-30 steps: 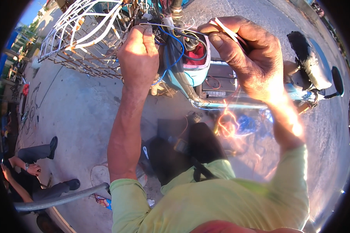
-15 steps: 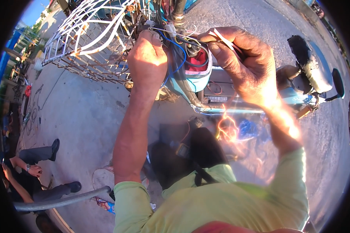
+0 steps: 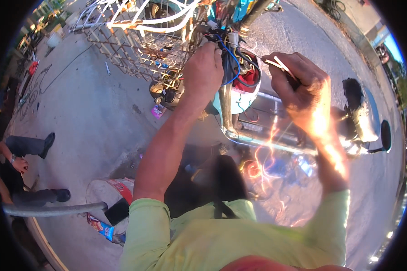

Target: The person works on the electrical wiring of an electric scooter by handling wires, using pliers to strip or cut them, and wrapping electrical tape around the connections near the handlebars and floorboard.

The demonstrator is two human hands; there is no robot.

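My left hand is closed in a pinch at a bundle of wires beside the white wire basket; its fingertips are partly hidden. A blue wire loops down just right of that hand. My right hand is closed, with two thin pale strips sticking out between thumb and fingers. A thin wire runs from the bundle to these fingertips. Both hands are over the front of a light blue vehicle frame, by an opening with a red lining and dark cables.
The rusty white basket is at the upper left. A black seat and mirror are at right. On the concrete lie a wrench and a blue packet. Another person's legs and a metal bar are at left.
The view has shifted, so the vehicle and basket sit further right. My right hand has drawn away from the wire bundle, with the wire stretched between. My left hand stays at the bundle.
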